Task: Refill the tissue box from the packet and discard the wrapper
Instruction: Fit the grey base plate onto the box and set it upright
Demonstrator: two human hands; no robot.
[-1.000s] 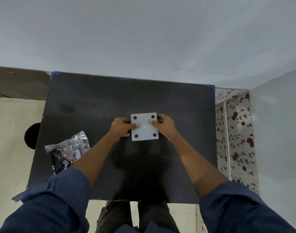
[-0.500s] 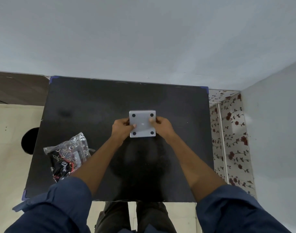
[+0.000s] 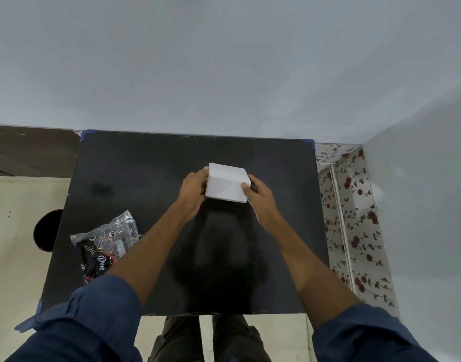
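A white square tissue box (image 3: 228,184) sits at the middle of the black table (image 3: 151,163), tilted so one plain side faces me. My left hand (image 3: 192,188) grips its left side and my right hand (image 3: 258,192) grips its right side. The tissue packet (image 3: 104,244), a crinkled clear and black wrapper with red print, lies at the table's near left, beside my left forearm and apart from both hands.
A pale wall runs behind the table and along the right. A floral-patterned surface (image 3: 352,220) fills the gap to the right of the table. A round black object (image 3: 45,229) sits on the cream floor at the left.
Both hands have turned the box over: its underside with dark round feet faced me earlier, and now a plain white side faces me. The packet has not moved.
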